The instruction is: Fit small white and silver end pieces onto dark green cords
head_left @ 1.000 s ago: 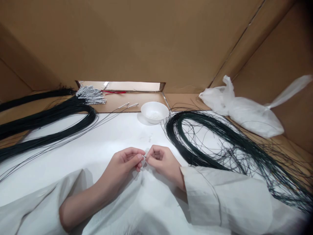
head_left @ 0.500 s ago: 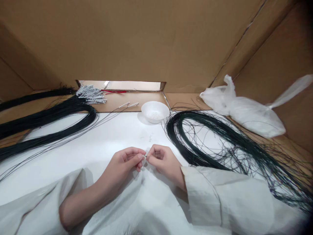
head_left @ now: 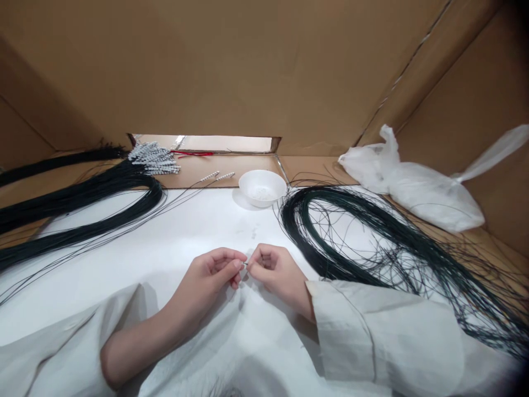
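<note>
Near the middle of the white tabletop, my left hand (head_left: 215, 271) and my right hand (head_left: 278, 271) meet fingertip to fingertip, each closed in a pinch. A short bit of dark cord (head_left: 245, 263) shows between the fingertips of both. Something tiny and pale seems to sit at the left fingertips, too small to make out. Beyond the hands stands a white bowl (head_left: 262, 181) with small pale bits in it. Close to my right forearm lies a looped bundle of dark green cords (head_left: 372, 220).
On the left lie bundles of dark cords (head_left: 78, 190), with a cluster of white beaded ends (head_left: 152, 159). Two separate beaded ends (head_left: 225, 176) and red strips (head_left: 194, 154) lie nearby. Tied white plastic bags (head_left: 433, 196) rest at right. A cardboard wall (head_left: 215, 66) with a slot rises behind.
Both hands hold nearly the same pinch in the same place. The view has shifted very slightly.
</note>
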